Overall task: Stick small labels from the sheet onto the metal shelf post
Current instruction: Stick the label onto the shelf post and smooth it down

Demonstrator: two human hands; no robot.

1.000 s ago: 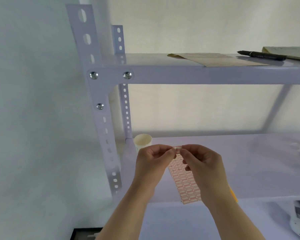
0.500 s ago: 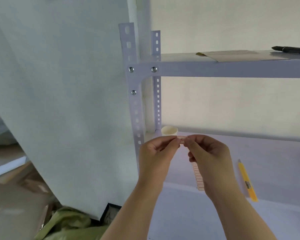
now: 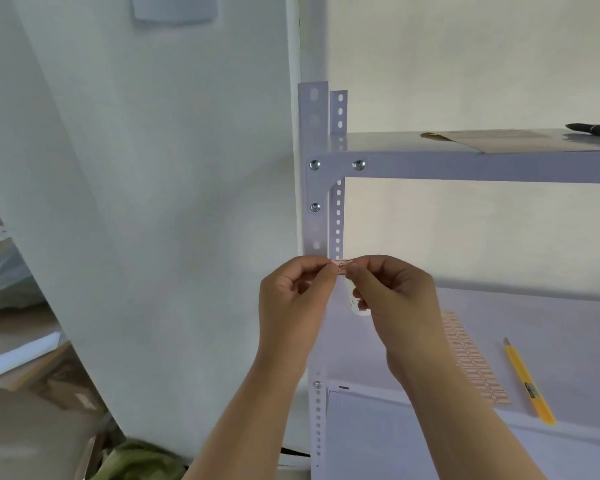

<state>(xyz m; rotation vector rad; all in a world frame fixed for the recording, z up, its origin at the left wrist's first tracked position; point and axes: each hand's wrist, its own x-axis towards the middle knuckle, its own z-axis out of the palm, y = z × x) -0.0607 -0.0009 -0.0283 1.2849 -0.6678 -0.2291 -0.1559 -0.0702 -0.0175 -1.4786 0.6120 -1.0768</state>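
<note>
A small white label (image 3: 342,265) with a red border is pinched between the fingertips of my left hand (image 3: 297,299) and my right hand (image 3: 392,296). Both hands hold it just below the visible stretch of the pale lilac metal shelf post (image 3: 314,223), in front of it. The label sheet (image 3: 471,358), pink-white with rows of small labels, lies flat on the lower shelf (image 3: 541,317) to the right of my right wrist.
A yellow utility knife (image 3: 525,379) lies right of the sheet. A paper cup (image 3: 355,304) stands behind my right hand, mostly hidden. On the upper shelf (image 3: 482,166) rest a brown envelope (image 3: 506,140) and a black pen (image 3: 594,129). A white wall panel (image 3: 153,202) stands left.
The label sheet has left my right hand and now lies on the lower shelf. Both hands still pinch one label, now in front of the post. The view has swung left.
</note>
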